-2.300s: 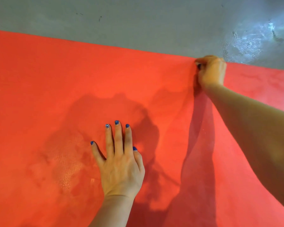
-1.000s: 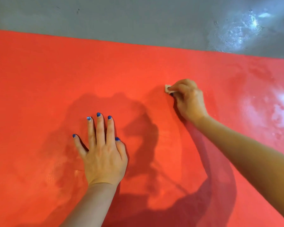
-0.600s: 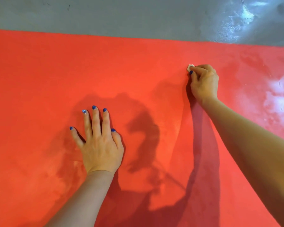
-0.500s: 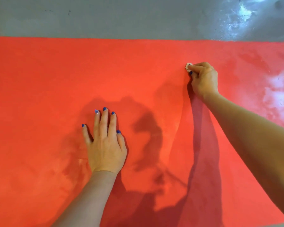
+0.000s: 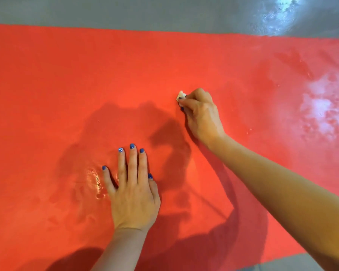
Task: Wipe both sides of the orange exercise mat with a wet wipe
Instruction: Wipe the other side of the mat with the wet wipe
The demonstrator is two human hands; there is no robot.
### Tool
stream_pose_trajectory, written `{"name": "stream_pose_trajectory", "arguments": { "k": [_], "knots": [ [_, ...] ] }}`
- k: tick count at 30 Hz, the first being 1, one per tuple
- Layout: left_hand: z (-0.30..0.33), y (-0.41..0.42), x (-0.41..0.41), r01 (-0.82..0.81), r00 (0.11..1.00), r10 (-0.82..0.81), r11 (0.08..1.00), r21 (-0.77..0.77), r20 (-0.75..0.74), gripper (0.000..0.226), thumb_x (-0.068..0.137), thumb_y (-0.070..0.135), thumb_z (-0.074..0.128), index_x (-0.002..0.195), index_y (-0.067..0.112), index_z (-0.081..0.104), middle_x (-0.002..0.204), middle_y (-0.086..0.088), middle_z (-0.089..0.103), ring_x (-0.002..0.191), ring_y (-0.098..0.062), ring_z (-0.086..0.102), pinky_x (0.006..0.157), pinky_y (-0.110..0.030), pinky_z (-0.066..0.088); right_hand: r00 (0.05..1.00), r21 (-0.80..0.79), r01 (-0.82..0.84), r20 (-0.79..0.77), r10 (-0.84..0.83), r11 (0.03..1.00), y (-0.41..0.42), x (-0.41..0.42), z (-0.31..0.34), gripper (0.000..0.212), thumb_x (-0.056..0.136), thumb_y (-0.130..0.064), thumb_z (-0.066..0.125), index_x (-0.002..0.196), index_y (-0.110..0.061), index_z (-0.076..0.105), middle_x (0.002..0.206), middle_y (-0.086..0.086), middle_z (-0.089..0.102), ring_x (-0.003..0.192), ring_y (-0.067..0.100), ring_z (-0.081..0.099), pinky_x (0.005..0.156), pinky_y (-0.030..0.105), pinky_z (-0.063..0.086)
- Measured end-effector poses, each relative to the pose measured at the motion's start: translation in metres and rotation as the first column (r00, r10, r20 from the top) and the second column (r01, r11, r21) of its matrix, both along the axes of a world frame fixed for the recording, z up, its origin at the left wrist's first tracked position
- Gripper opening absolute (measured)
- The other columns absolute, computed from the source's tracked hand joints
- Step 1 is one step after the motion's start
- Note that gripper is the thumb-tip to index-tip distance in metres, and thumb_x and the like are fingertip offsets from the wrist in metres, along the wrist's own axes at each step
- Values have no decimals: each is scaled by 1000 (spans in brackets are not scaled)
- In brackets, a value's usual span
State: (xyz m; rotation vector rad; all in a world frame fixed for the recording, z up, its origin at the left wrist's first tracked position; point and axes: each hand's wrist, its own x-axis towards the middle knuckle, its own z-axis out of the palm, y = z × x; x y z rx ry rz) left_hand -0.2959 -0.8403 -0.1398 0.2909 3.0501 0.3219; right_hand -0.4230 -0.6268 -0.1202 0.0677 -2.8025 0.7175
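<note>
Pulled back from the far edge, the right hand (image 5: 201, 114) now pinches the balled wet wipe (image 5: 180, 95) against mid-mat, scrubbing. Flat, fingers straight, the left hand (image 5: 133, 190) pins the orange exercise mat (image 5: 67, 79) on the grey floor (image 5: 125, 12).

We are pressing our left hand (image 5: 132, 189) flat, fingers straight, on the orange exercise mat (image 5: 67, 85) while our right hand (image 5: 202, 116) is pinching a small balled wet wipe (image 5: 180, 94) against it, grey floor (image 5: 125, 12) beyond.

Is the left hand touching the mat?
Touching. The head view shows the left hand lying flat, fingers straight, on the mat, with no gap.
</note>
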Motion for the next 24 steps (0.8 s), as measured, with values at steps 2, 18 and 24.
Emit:
{"name": "stream_pose_trajectory", "arguments": {
  "k": [2,18,24],
  "knots": [
    [0,0,-2,2,1000,-2,1000,-11,-8,65,92,25,34,155,8,38,165,-9,28,155,-31,18,118,-67,14,999,61,47,-5,-47,997,32,-11,2,24,96,-19,55,87,-10,75,86,11,62,82,31,58,73,32,44],
    [1,3,-3,-5,1000,5,1000,-24,-16,64,93,24,37,156,9,36,165,-8,27,155,-30,15,119,-64,11,936,26,349,25,-350,937,40,17,8,11,87,-10,61,81,-10,71,90,10,61,88,31,55,79,33,42],
    [2,3,-2,-10,1000,10,1000,-28,-16,65,92,23,38,155,9,36,166,-9,26,156,-30,14,119,-66,12,955,8,296,37,-296,955,-11,32,10,19,93,-10,58,75,-8,64,81,13,58,81,34,55,73,35,38]
  ]
}}
